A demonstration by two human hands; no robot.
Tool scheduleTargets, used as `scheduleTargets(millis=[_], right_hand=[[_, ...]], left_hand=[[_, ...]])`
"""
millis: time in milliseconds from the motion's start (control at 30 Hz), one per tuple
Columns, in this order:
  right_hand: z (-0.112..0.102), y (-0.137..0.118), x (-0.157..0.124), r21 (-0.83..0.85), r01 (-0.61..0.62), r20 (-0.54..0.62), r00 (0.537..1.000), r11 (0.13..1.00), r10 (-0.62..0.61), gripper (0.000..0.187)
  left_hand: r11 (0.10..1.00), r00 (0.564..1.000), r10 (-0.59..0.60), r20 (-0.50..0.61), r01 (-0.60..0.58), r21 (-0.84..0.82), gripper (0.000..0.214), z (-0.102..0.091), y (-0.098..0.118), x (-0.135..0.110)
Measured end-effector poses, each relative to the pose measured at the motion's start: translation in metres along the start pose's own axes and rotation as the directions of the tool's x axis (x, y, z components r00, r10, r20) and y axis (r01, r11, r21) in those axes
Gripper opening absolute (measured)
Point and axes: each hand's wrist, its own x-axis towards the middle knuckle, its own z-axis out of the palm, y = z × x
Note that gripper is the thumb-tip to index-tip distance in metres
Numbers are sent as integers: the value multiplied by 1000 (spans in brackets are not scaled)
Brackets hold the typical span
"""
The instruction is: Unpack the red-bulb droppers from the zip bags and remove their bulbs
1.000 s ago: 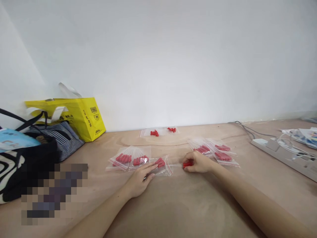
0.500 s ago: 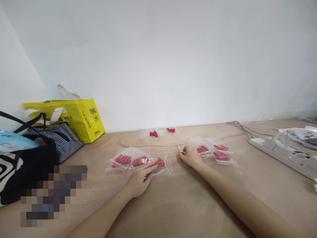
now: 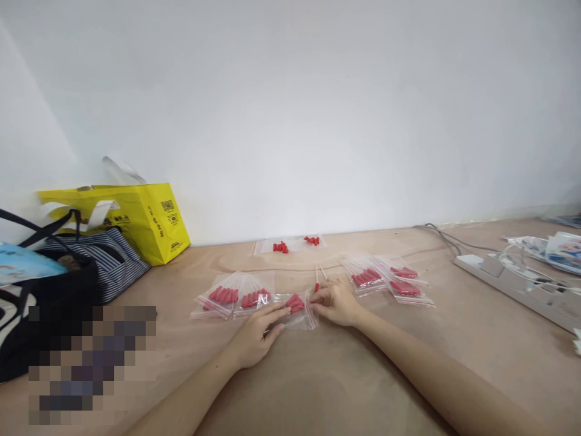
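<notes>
Nearby lie red-filled bags (image 3: 362, 266) and a power strip (image 3: 521, 293); left grip (image 3: 258, 333) half-spread on clear bag (image 3: 300, 320); right grip (image 3: 334, 303): can't tell.

Soft light is brightening the white wall (image 3: 290, 133) beyond the counter (image 3: 295, 387); pixelation (image 3: 93, 366) is masking a patch near its left edge.

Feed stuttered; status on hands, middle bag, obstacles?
Left hand on middle bag of red pieces. Right hand at its right edge. White sticks beyond, not covering bag.
</notes>
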Motion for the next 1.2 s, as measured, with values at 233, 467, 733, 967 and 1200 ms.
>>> scheduleTargets(millis=[233,467,733,967,1200], right_hand=[[12,-9,3,2,-23,34,999,1000,23,9],[16,-10,4,109,-22,42,999,994,18,20],[17,-14,4,315,-56,44,998,947,44,31],[18,-13,5,237,2,97,995,972,-26,25],[19,-13,5,191,-15,72,997,982,1,27]], left_hand=[[999,1000,27,-3,-28,-18,34,0,0,0],[999,999,41,-29,-42,-32,33,3,-3,2],[998,999,29,-16,-29,-49,35,3,-4,2],[997,999,20,-35,-23,-79,36,2,-3,2],[999,999,-19,-26,18,-50,36,3,-2,2]])
